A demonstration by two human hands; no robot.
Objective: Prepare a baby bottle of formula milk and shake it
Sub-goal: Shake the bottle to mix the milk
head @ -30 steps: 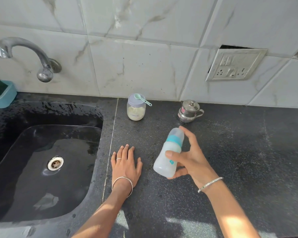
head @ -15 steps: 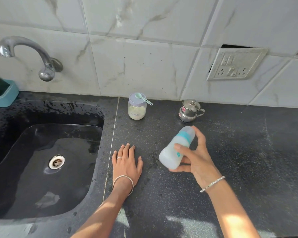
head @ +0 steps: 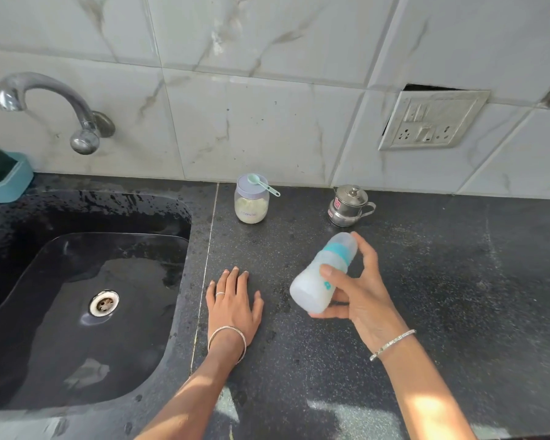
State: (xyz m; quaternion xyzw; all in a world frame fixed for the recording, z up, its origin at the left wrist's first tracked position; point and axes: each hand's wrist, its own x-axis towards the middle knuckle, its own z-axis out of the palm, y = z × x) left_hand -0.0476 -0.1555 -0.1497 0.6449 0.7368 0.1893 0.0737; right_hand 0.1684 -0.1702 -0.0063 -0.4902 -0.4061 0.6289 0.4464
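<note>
Head view. I judge the right hand (head: 359, 296) to be mid-shake. Its fingers (head: 369, 262) curl round the capped bottle (head: 323, 274), held tilted over the dark speckled worktop (head: 458, 281), cap pointing far-right. Left hand (head: 235, 300) lies flat, fingers straight, probably bracing. The lidded formula jar (head: 251, 204), scoop (head: 261, 182) on top, stands far back against the tiled wall. Wet sink (head: 134, 214) at left.

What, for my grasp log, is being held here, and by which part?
The right hand grips the tilted baby bottle round its body, below the teal collar; the left hand lies flat on the counter, holding nothing.
</note>
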